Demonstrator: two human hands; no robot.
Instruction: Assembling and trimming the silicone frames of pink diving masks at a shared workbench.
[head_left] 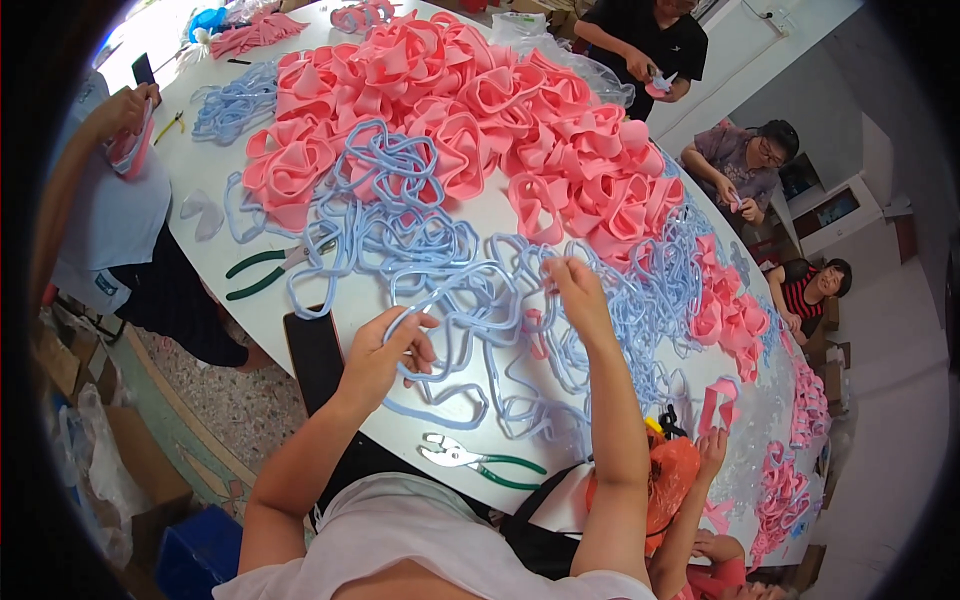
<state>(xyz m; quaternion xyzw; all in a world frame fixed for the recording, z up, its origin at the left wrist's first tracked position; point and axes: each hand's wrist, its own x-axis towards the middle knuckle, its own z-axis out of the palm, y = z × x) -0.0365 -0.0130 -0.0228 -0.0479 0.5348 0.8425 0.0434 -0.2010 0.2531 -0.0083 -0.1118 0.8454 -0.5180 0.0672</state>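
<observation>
My left hand (385,352) is closed round a light blue tubular loop (452,325) held just above the white table (345,410). Farther right, my right hand (578,290) has its thumb and fingers pinched together over the tangle of blue loops (635,300); what they hold, if anything, I cannot make out. Just below that hand, a small pink strip (537,335) shows among the blue. More blue loops (400,230) lie in a heap beyond my hands. Behind them rises a large pile of pink bands (440,100).
Green-handled pliers (480,460) lie close to my body, and another pair (265,272) lies left of the blue loops. A dark phone (314,355) rests at the table edge. An orange plastic bag (672,480) sits at right. Several other people work around the table.
</observation>
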